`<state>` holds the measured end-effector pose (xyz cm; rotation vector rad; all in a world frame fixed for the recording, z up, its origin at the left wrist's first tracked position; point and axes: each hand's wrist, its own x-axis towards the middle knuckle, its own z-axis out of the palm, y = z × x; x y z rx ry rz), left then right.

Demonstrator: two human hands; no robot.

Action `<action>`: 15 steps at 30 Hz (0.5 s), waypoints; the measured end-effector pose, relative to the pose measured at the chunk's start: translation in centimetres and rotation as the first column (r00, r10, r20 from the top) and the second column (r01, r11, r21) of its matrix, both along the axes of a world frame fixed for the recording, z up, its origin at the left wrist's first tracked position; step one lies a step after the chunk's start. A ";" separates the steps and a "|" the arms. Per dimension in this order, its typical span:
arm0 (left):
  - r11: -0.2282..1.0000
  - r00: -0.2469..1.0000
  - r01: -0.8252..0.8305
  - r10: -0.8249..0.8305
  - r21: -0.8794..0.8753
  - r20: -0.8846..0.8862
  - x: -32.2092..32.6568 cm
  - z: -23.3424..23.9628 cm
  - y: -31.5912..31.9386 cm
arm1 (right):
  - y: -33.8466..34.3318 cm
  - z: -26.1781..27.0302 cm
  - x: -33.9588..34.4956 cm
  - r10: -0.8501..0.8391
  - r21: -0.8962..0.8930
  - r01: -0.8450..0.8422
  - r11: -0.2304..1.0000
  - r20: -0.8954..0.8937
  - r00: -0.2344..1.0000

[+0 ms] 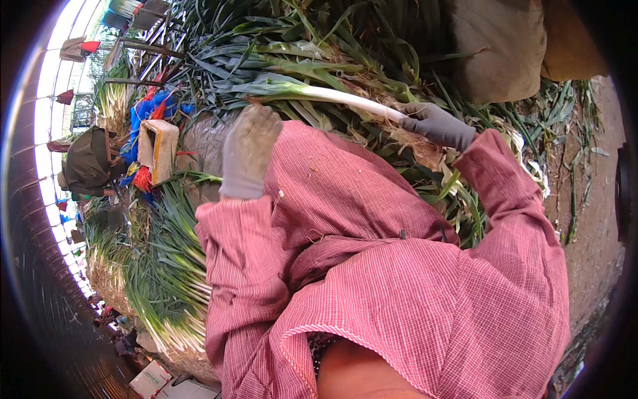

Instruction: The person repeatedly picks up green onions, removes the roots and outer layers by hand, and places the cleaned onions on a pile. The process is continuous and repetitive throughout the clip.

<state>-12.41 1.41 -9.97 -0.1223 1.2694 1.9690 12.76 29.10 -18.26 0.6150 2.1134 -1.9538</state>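
My right hand (438,124), in a grey glove, grips a leek (351,99) near its root end. The long white shank slants up to the left, and its green leaves lie over a heap of leeks (234,55). Brown roots and dry skins (418,149) hang just below the hand. My left hand (251,149), gloved and blurred, is raised left of my pink-covered knee (319,154). Its fingertips are near the leaves of the heap. Nothing shows clearly in it, and its finger posture is hard to make out.
Trimmed-looking leeks (174,279) are piled at lower left. A white foam box (159,149) stands beside blue and red plastic strips (144,112). Another person (87,162) bends over at far left. Sacks (498,50) stand at upper right, near the bare ground (593,199).
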 end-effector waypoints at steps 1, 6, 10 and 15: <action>0.999 0.997 0.009 -0.006 -0.039 0.074 0.1 -0.8 1.3 | -0.3 2.2 0.0 0.010 -0.047 -0.013 0.999 -0.045 0.999; 0.992 0.891 -0.047 -0.010 0.115 0.453 1.7 -2.2 6.9 | -3.0 10.0 1.9 0.039 -0.148 -0.075 0.986 -0.234 0.972; 0.961 0.954 -0.266 0.251 0.078 0.162 1.9 -1.5 8.4 | -4.9 10.2 2.2 0.090 -0.422 -0.137 0.896 -0.128 0.988; 0.935 0.937 -0.349 0.348 0.063 0.015 -0.9 0.5 8.0 | -7.0 9.6 3.1 0.098 -0.283 -0.091 0.955 0.013 0.995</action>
